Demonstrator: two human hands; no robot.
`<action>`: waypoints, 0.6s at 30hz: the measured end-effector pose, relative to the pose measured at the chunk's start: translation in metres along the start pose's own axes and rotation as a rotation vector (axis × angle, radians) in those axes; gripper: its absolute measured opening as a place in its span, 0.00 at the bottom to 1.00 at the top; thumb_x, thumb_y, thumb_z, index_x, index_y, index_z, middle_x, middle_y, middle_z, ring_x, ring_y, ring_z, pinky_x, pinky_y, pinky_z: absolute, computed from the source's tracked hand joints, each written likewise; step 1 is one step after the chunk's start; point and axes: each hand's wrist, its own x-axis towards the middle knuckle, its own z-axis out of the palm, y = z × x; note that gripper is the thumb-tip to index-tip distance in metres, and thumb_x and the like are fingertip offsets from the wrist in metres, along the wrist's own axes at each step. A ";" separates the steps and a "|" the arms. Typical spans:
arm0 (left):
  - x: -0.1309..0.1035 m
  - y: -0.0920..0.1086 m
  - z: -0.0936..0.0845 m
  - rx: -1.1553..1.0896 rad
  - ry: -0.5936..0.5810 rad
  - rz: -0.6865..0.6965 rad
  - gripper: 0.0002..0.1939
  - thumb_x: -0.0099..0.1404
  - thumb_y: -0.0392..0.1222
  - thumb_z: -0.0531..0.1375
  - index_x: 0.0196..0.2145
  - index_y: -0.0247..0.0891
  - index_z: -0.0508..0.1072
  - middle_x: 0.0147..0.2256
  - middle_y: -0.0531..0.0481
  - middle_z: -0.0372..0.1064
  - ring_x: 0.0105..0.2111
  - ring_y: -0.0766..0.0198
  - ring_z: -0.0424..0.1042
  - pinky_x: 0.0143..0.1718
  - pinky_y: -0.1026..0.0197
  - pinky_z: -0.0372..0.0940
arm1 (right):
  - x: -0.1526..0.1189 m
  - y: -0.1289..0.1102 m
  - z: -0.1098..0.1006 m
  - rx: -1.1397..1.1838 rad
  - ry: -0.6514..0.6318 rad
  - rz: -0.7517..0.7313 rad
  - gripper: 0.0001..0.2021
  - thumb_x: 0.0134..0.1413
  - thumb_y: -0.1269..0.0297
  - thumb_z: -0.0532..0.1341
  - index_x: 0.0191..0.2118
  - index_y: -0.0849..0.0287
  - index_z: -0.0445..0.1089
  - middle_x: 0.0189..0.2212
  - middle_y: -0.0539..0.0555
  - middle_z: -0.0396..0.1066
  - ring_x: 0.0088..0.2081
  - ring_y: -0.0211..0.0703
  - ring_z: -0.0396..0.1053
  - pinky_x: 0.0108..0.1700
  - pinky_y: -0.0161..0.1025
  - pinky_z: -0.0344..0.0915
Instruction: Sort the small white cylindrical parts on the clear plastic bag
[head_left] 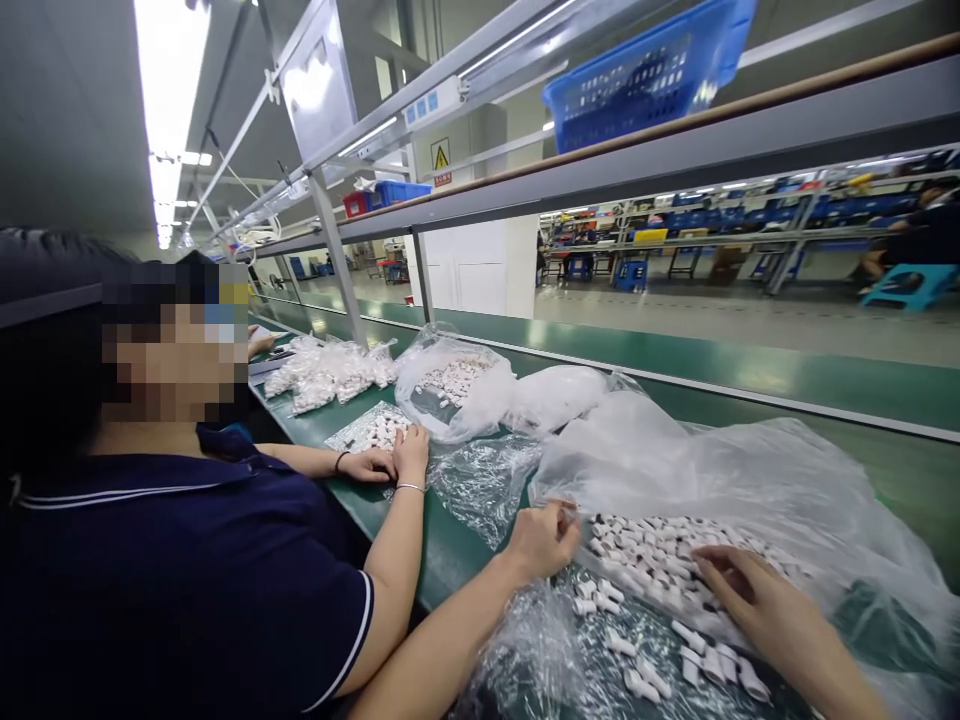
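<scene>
A large clear plastic bag [637, 450] lies on the green bench with a heap of small white tube-shaped pieces [645, 555] at its mouth. At the bag's left edge is my left hand [541, 542], its fingers curled in; what they hold, if anything, is hidden. My right hand [772, 605] reaches over the right part of the heap, thumb and forefinger apart, the tips touching or just above the pieces. Nearer to me, several loose white pieces [720, 662] are spread on a crinkled clear plastic sheet [540, 650].
On my left a co-worker in a dark blue shirt [225, 570] has both hands at a smaller lot of white pieces [382, 425]. Further bags of pieces [330, 370] lie beyond. A shelf [750, 130] overhead carries a blue basket [645, 80]; metal posts [337, 260] hold it up.
</scene>
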 end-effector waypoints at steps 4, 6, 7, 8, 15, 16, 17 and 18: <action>0.002 0.000 -0.001 0.040 -0.004 -0.020 0.14 0.69 0.47 0.53 0.37 0.34 0.72 0.24 0.48 0.73 0.26 0.57 0.74 0.31 0.58 0.67 | 0.001 -0.012 -0.005 0.036 0.053 0.003 0.11 0.48 0.44 0.60 0.32 0.42 0.71 0.31 0.62 0.74 0.33 0.61 0.73 0.32 0.55 0.65; 0.002 -0.001 -0.002 0.044 -0.008 -0.013 0.14 0.69 0.47 0.53 0.38 0.34 0.72 0.25 0.48 0.73 0.26 0.57 0.74 0.32 0.58 0.67 | -0.002 -0.018 -0.011 0.045 0.049 0.035 0.12 0.46 0.44 0.61 0.32 0.43 0.71 0.33 0.64 0.75 0.33 0.61 0.73 0.31 0.54 0.65; 0.002 -0.001 -0.002 0.040 -0.011 -0.006 0.14 0.69 0.48 0.53 0.38 0.34 0.72 0.25 0.48 0.73 0.26 0.57 0.74 0.32 0.58 0.67 | -0.005 -0.020 -0.014 0.048 0.040 0.065 0.13 0.46 0.43 0.62 0.33 0.43 0.71 0.34 0.65 0.75 0.33 0.60 0.74 0.31 0.54 0.64; 0.001 -0.001 -0.003 0.033 -0.015 0.003 0.15 0.69 0.48 0.53 0.39 0.34 0.72 0.25 0.48 0.73 0.27 0.57 0.74 0.32 0.59 0.67 | -0.009 -0.022 -0.018 0.052 0.030 0.097 0.13 0.45 0.43 0.62 0.33 0.43 0.71 0.35 0.66 0.75 0.33 0.60 0.74 0.31 0.53 0.64; -0.004 0.002 -0.007 -0.043 -0.014 0.057 0.17 0.70 0.47 0.51 0.47 0.32 0.69 0.26 0.49 0.72 0.27 0.58 0.74 0.33 0.58 0.68 | -0.048 -0.021 -0.035 0.063 0.100 0.179 0.12 0.41 0.44 0.63 0.33 0.38 0.71 0.34 0.62 0.76 0.32 0.59 0.73 0.31 0.54 0.63; -0.005 0.003 -0.008 -0.050 -0.012 0.059 0.17 0.71 0.47 0.51 0.47 0.32 0.68 0.26 0.50 0.72 0.26 0.58 0.74 0.33 0.58 0.68 | -0.052 -0.016 -0.035 0.065 0.120 0.179 0.11 0.41 0.44 0.63 0.33 0.37 0.71 0.34 0.62 0.76 0.32 0.59 0.73 0.31 0.54 0.63; -0.005 0.003 -0.008 -0.054 -0.010 0.061 0.16 0.71 0.47 0.51 0.47 0.33 0.68 0.26 0.50 0.72 0.26 0.59 0.74 0.33 0.59 0.68 | -0.055 -0.010 -0.035 0.065 0.141 0.174 0.11 0.42 0.44 0.63 0.33 0.36 0.70 0.34 0.61 0.76 0.32 0.59 0.74 0.31 0.55 0.63; -0.005 0.003 -0.008 -0.058 -0.007 0.062 0.16 0.70 0.46 0.51 0.47 0.33 0.69 0.26 0.50 0.72 0.26 0.59 0.74 0.33 0.59 0.68 | -0.057 -0.002 -0.034 0.058 0.157 0.156 0.11 0.43 0.43 0.63 0.34 0.35 0.70 0.34 0.61 0.76 0.32 0.60 0.74 0.31 0.56 0.64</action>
